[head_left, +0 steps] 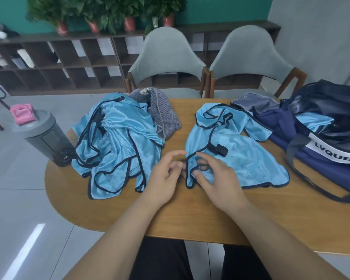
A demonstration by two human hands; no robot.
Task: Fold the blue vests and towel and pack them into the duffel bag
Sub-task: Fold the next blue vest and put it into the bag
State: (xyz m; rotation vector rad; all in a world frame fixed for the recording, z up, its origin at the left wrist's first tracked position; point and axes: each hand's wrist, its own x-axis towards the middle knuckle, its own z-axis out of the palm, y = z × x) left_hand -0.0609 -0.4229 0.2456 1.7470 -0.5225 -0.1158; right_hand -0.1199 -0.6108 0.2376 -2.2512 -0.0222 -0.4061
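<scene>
Both forearms reach in from the near edge of the tabletop [190,215]. The right hand [216,178] pinches the dark-trimmed hem of a blue vest [240,160] lying crumpled at centre-right, thumb on top. The left hand [166,174] sits just beside that hem with fingers loosely curled; I cannot tell whether it holds anything.

The vest pile [117,142] lies toward the left edge, with the striped grey towel [164,116] behind it at the far edge. The duffel bag [327,158] lies open at the right edge. A grey shaker bottle [42,136] stands at the left edge.
</scene>
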